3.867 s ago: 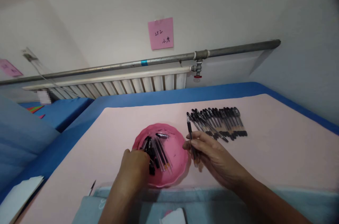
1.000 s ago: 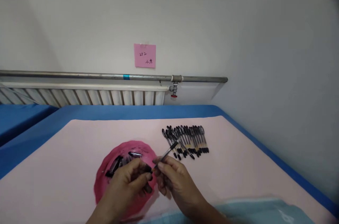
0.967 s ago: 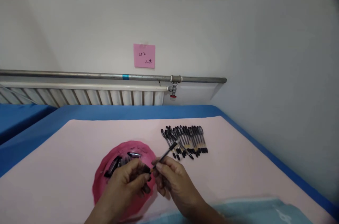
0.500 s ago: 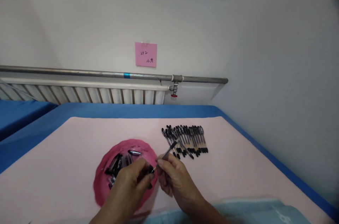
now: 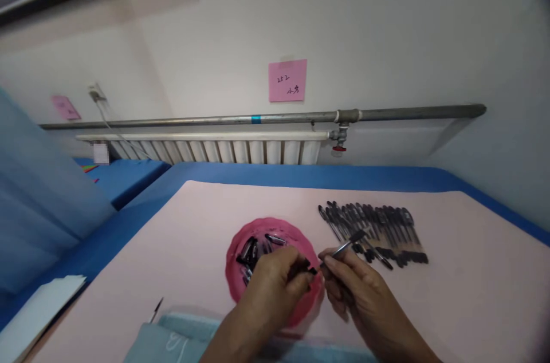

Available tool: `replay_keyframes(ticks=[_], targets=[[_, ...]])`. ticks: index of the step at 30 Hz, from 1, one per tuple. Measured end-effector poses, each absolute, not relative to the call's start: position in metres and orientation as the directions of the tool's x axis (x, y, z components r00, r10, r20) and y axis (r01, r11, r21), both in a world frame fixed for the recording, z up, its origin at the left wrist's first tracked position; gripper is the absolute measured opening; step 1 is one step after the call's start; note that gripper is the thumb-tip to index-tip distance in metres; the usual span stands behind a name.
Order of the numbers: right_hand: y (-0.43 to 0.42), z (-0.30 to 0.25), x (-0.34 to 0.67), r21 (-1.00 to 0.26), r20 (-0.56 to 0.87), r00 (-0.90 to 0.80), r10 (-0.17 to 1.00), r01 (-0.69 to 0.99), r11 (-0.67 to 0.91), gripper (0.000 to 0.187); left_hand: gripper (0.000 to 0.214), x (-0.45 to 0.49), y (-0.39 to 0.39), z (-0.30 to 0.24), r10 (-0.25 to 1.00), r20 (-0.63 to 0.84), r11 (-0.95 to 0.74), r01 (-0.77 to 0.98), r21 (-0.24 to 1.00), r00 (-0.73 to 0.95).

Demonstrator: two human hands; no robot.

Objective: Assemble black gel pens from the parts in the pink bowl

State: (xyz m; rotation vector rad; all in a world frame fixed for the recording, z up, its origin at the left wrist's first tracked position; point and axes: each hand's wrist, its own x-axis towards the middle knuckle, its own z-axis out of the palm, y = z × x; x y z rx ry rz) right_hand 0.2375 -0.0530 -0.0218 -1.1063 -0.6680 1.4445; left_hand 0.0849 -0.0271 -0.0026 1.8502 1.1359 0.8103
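- Currently, head view, sole view: left hand (image 5: 275, 283) and right hand (image 5: 361, 285) brought close together over the near right side of the pink bowl (image 5: 231, 272).
- Change: seconds ago the left hand was down in the bowl; now it is raised to the pen's lower end.
- Pen (image 5: 344, 247): one, tilted, dark grip uppermost, pinched between right thumb and fingers.
- Small black piece (image 5: 313, 271): one, narrowly pinched in left fingertips, at the pen's lower end; whether touching or just apart, cannot tell.
- Meaning, by judgement: the two parts are being lined up; joining not shown complete.
- Dark pen parts (image 5: 247, 251): several, loose in the bowl, partly behind the left hand.
- Row of pens (image 5: 389, 225): many, side by side beyond the right hand, some askew.
- Camera: swung since half a second ago; pink note (image 5: 287, 81) now farther right in frame.
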Motion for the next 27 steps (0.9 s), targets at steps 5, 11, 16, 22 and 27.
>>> replay_keyframes(ticks=[5, 11, 16, 22, 27], targets=[[-0.049, -0.019, 0.247, -0.882, -0.296, 0.186, 0.937, -0.430, -0.194, 0.031, 0.022, 0.039, -0.004, 0.008, 0.994, 0.109, -0.097, 0.434, 0.896, -0.003], [-0.047, -0.017, 0.250, -0.879, -0.305, 0.188, 0.934, -0.434, -0.199, 0.030, 0.016, 0.031, 0.006, -0.009, 0.992, 0.063, -0.129, 0.811, 0.571, 0.114], [-0.046, -0.018, 0.249, -0.883, -0.306, 0.176, 0.935, -0.420, -0.210, 0.032, 0.023, 0.044, 0.000, -0.016, 0.971, -0.003, -0.227, 0.930, 0.290, 0.238], [-0.046, -0.019, 0.248, -0.897, -0.302, 0.172, 0.938, -0.384, -0.219, 0.028, 0.029, 0.060, 0.005, -0.030, 0.940, 0.136, -0.341, 0.894, 0.290, 0.314], [-0.047, -0.017, 0.247, -0.917, -0.282, 0.172, 0.944, -0.339, -0.212, 0.028, 0.036, 0.074, 0.013, -0.043, 0.892, 0.134, -0.451, 0.853, 0.263, 0.431]])
